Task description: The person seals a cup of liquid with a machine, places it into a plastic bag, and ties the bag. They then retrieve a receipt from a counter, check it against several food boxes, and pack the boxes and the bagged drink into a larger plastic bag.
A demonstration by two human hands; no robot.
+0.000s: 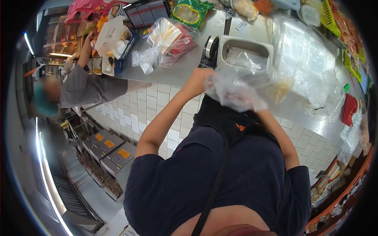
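Head view: clear bag [229, 89] over counter [167, 75] edge, near side of steel pan [240, 44]. Left hand [200, 81]: fingers look closed on bag's left edge, beside tape dispenser [210, 52]. Right hand [252, 101] at bag's other side, blurred behind film; grip cannot be told. Best handling: light pinch, film spread flat, loose folds away from pan and dispenser.

A steel counter [169, 75] stretched from eleven to two o'clock above pale rectangular tiles [147, 98]. A lit display case [65, 33] glowed at ten, grey floor units [112, 143] stood around eight, and a strip light [44, 153] shone beyond them.
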